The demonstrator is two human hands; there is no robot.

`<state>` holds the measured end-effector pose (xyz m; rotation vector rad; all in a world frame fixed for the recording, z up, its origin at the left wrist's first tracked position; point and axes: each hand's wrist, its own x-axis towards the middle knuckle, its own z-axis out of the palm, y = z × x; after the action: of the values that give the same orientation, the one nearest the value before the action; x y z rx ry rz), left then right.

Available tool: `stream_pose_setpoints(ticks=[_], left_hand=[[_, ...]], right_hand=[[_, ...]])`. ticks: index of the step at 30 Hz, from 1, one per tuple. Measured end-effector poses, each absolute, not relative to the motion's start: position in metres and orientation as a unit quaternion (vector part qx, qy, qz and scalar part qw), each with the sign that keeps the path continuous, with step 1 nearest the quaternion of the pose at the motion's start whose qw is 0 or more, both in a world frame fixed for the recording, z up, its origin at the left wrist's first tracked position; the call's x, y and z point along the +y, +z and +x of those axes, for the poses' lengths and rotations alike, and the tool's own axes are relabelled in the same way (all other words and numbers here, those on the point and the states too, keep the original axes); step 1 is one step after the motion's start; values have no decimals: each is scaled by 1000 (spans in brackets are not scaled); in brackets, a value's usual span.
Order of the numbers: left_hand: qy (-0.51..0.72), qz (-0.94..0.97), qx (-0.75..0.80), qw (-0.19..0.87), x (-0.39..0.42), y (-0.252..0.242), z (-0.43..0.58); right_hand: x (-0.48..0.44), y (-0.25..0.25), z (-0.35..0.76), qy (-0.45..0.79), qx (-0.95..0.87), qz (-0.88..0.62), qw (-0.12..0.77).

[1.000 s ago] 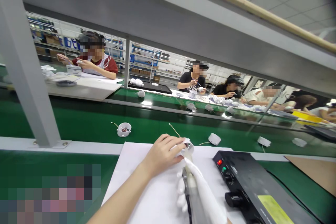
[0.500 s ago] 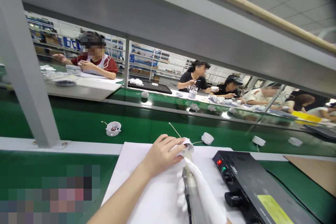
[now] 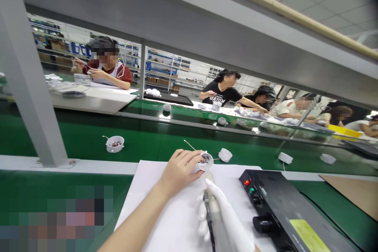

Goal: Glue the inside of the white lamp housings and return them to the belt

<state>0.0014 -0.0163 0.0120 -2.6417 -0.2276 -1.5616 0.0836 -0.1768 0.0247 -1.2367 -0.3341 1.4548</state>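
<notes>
My bare left hand [image 3: 180, 169] grips a white round plastic housing [image 3: 210, 162] from its left side, the fingers over its rim. The open top shows small wires inside, and a thin pale wire sticks out behind. My right hand [image 3: 226, 208], in a white glove, is wrapped round a pale, translucent tube-shaped tool [image 3: 217, 220] with a black strip and cord along it. The tool's tip is just below the housing's near rim; whether they touch I cannot tell. White paper [image 3: 165, 224] lies under both hands.
A black control box [image 3: 274, 201] with a lit red switch stands at right. Further housings lie on the green conveyor belt [image 3: 79, 134], one at left [image 3: 115, 144], one near my fingers [image 3: 225, 155]. A grey post [image 3: 35, 67] rises at left. Co-workers sit across the belt.
The tool's tip has come out of the housing and back toward me. My left hand has shifted slightly left and up with the housing. Nearby housings on the belt have moved left.
</notes>
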Motion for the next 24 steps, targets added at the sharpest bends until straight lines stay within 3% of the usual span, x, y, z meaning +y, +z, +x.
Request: stream_pose_setpoints(ticks=[13,24], left_hand=[[-371,-860,-351,-18,6,-11,-1],[-384,-864,-327,23,0,-7,2]], right_hand=[[-176,25,84,612,-148,-539,560],[-177,26,82,613,-147,-539,559]])
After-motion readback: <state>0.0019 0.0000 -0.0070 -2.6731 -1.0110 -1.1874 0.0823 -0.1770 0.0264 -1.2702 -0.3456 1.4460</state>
